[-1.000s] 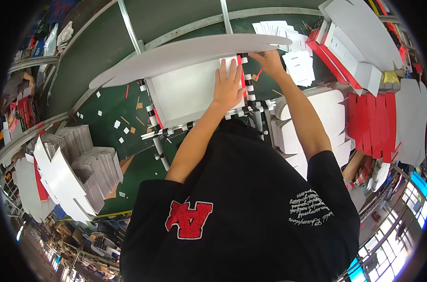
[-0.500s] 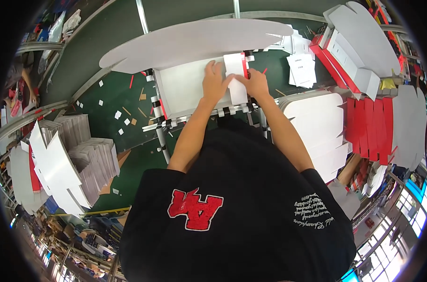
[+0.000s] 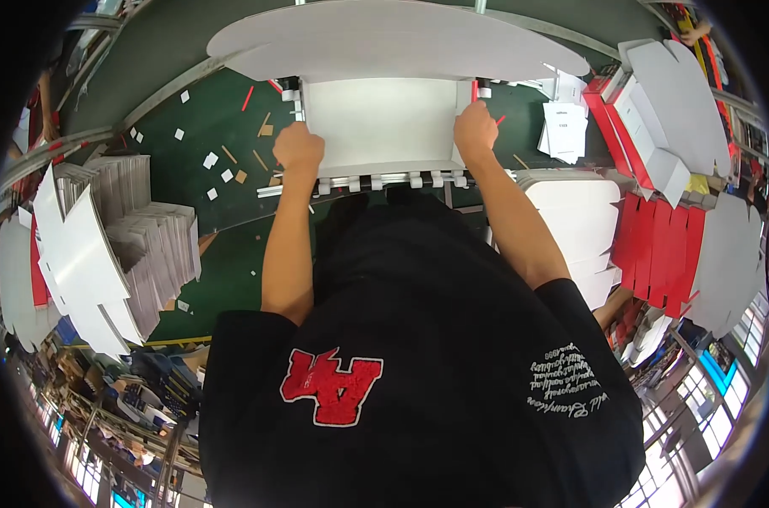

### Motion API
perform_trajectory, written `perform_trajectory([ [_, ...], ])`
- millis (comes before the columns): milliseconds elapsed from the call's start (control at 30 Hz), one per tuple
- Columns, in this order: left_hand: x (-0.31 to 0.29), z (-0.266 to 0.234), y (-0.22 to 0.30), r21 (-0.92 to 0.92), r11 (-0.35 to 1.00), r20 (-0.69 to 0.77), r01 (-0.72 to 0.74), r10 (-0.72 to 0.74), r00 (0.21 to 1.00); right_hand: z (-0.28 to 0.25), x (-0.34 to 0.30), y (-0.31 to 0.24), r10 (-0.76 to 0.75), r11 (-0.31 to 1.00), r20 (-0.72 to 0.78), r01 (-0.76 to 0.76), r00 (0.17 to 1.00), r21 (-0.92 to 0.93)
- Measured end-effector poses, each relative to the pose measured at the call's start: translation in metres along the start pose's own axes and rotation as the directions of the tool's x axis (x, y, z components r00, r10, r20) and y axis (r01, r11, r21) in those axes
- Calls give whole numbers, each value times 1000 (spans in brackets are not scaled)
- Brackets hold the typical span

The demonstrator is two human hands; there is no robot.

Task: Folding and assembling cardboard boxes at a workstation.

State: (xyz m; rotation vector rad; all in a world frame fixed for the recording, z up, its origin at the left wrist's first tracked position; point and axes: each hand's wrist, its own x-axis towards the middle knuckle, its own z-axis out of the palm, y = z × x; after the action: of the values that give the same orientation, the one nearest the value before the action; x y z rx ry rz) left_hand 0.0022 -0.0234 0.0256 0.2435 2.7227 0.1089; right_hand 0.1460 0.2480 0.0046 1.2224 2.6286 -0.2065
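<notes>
A shallow white cardboard box (image 3: 380,127) with red outer sides sits in a metal-tube frame (image 3: 384,180) in front of me. Its big rounded lid panel (image 3: 393,42) stands out from the far edge. At the box's left wall, my left hand (image 3: 300,149) is closed with its fingers curled over the side. My right hand (image 3: 476,129) is closed on the right wall in the same way, the thumb side uppermost. Both sets of fingertips are partly hidden. The inside of the box shows bare white board.
Stacked folded cardboard (image 3: 160,245) stands at the left. At the right lie white flat blanks (image 3: 575,224), red-edged box pieces (image 3: 659,254) and an open red-and-white box (image 3: 625,127). White printed cards (image 3: 564,129) and small scraps (image 3: 211,160) lie on the green table (image 3: 232,203).
My left hand has moved from inside the box to its left wall. The white flap under my hands at the right no longer lies across the box. My view has shifted.
</notes>
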Motion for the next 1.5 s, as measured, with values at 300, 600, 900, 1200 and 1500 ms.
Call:
perform_trajectory([
  [300,-7,31,7,121,992,-277,-26,59,959,13,-13,-36,287,954,-266,-300,920,-8],
  [600,-14,34,3,45,988,-262,-146,153,953,-3,-18,-26,244,970,-120,-242,962,24],
  [900,-1,40,14,158,987,-139,-5,27,990,-3,-1,-12,59,996,-158,-70,986,-60],
  [1200,-73,-26,-58,-307,892,-576,-333,105,811,-75,-45,-26,-26,996,28,23,999,92],
  [1500,-120,-195,-255,177,896,-907,407,-13,421,-26,-105,-24,-399,679,-318,510,860,529],
])
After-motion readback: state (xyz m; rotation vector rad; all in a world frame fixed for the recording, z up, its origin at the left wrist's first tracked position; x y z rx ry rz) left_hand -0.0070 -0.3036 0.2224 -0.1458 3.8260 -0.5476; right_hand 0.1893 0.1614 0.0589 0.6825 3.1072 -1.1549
